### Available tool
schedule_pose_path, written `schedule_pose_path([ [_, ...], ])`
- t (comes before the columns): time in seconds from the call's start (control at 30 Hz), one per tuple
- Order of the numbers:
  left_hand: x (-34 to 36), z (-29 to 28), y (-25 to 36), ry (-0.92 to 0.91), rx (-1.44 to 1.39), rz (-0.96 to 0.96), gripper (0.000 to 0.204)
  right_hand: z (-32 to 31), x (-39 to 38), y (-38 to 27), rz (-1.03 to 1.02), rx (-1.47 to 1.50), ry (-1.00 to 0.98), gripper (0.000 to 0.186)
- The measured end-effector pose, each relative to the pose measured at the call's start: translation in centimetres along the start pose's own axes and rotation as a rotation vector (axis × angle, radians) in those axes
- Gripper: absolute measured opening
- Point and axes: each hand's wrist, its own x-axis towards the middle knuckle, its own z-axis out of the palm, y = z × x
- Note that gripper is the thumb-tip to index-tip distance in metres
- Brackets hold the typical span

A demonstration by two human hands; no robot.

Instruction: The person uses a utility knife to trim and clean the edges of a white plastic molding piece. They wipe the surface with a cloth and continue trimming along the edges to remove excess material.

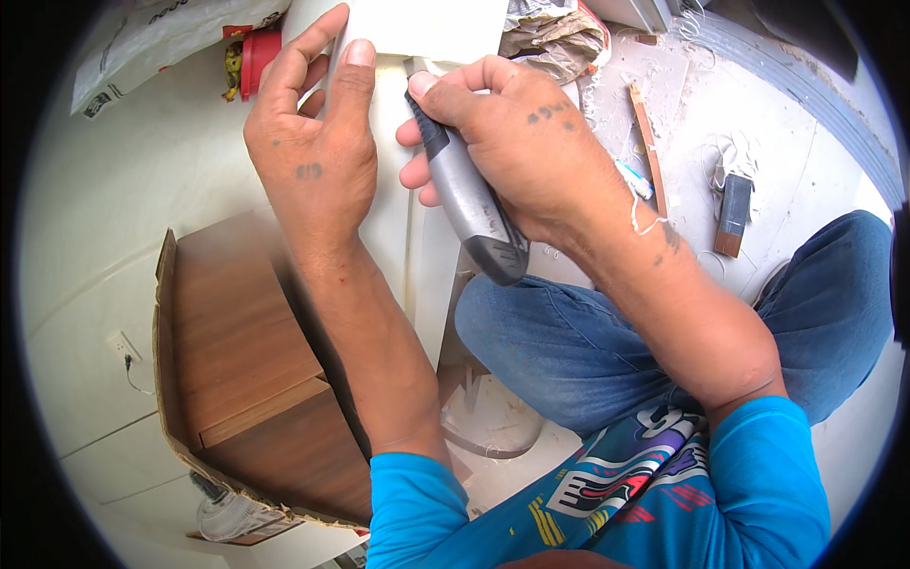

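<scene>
My right hand (512, 128) is wrapped round a grey and black utility knife (471, 194), which slants with its butt toward me. Its short metal blade (415, 66) points away and lies close to the near edge of a bright white panel (431, 28). To its left is my left hand (318, 133), palm turned away, with thumb and forefinger stretched out and apart. The thumb tip is at the panel's near left corner; whether it presses there I cannot tell. The remaining left fingers are partly hidden behind the hand. Below both hands runs a pale white surface (393, 209).
Brown wood-grain panels (246, 322) stand at the left in a cardboard edge. A red pot (261, 62) and white sack (171, 43) are far left. At right lie a wooden strip (648, 142), a dark block (733, 213) and white shavings. My jeans-clad legs (559, 341) are bent beneath.
</scene>
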Motion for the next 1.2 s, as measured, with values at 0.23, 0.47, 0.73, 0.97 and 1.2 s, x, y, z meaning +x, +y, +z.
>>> schedule_pose_path([
  [0.23,-0.8,-0.9,-1.0,-0.078,-0.035,0.134,0.036,-0.6,0.2,-0.1,-0.015,-0.026,-0.014,0.030],
  [0.47,-0.1,0.8,-0.2,0.015,0.199,-0.005,0.037,0.1,-0.1,0.7,-0.090,0.021,0.052,0.031],
  [0.73,-0.5,-1.5,-2.4,-0.132,-0.047,0.246,0.037,0.5,-2.0,1.6,-0.124,0.047,0.104,0.034],
  [0.97,0.6,-0.3,-2.6,-0.019,0.115,0.114,0.036,0.7,-0.9,1.8,-0.044,0.068,0.103,0.034],
  [1.2,0.1,-0.3,-1.9,-0.041,0.144,0.079,0.036,1.6,-0.6,1.4,-0.025,0.142,0.076,0.035],
])
